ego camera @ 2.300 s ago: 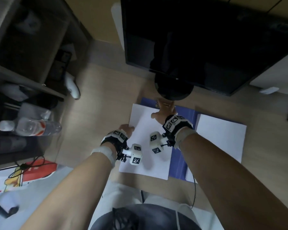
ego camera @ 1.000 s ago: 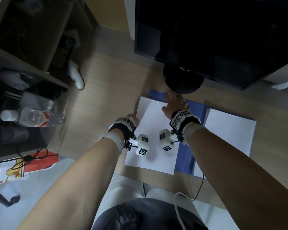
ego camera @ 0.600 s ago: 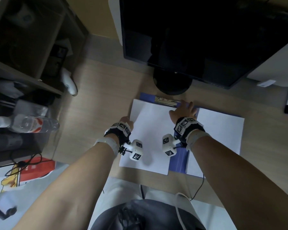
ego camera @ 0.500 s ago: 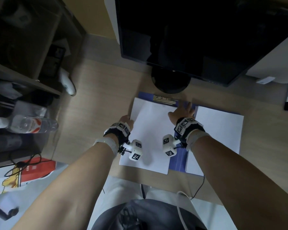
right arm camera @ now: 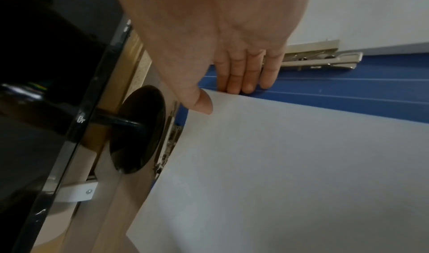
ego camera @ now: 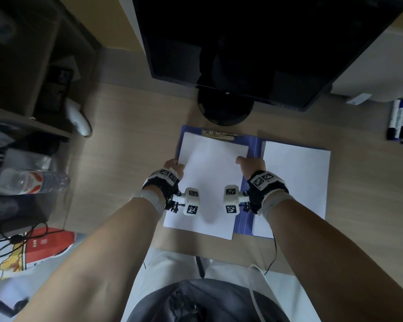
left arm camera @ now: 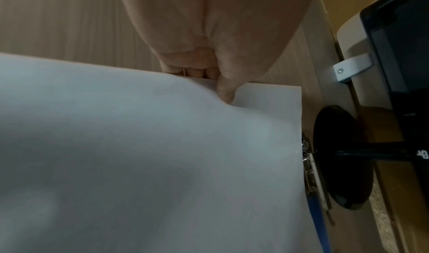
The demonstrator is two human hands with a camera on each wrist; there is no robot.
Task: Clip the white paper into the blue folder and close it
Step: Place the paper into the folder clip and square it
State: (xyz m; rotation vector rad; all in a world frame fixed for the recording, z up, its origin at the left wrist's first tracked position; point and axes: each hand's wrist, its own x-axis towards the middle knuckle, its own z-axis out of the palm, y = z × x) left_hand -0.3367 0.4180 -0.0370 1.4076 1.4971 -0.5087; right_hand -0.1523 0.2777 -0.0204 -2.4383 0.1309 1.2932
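Note:
The blue folder lies open on the wooden desk. A white paper covers its left half, top edge at the metal clip. My left hand pinches the paper's left edge, thumb on top and fingers beneath. My right hand holds the right edge: in the right wrist view the thumb lies on the paper and the fingertips meet its edge on the blue spine. The left wrist view shows the clip just past the paper.
A second white sheet lies on the folder's right half, by another metal clip. The monitor's round base stands just behind the folder. Markers lie far right; a water bottle and shelf clutter sit left.
My right hand left the clip at the folder's top and came back down to the paper's right edge. The left hand kept its hold on the left edge.

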